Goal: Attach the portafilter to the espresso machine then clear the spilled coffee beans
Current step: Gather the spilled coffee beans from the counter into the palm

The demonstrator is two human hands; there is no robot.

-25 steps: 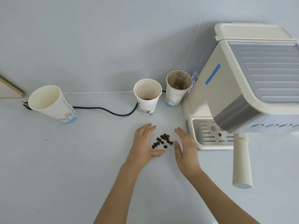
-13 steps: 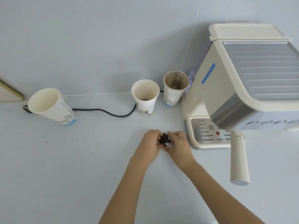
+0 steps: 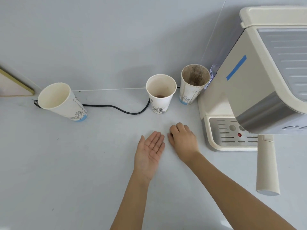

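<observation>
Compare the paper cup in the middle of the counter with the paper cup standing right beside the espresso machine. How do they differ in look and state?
The middle cup is mostly clean inside, with a little brown at the bottom; the cup by the machine is smeared brown over its inner wall. The middle cup stands apart from the espresso machine; the other stands close against it. The middle cup's base shows only a dark line drawing; the other has a blue band. Both are upright, open, white printed paper cups.

Left hand (image 3: 150, 149) held flat, palm up, frame centre; right hand (image 3: 182, 140) curled closed just beside it.
</observation>
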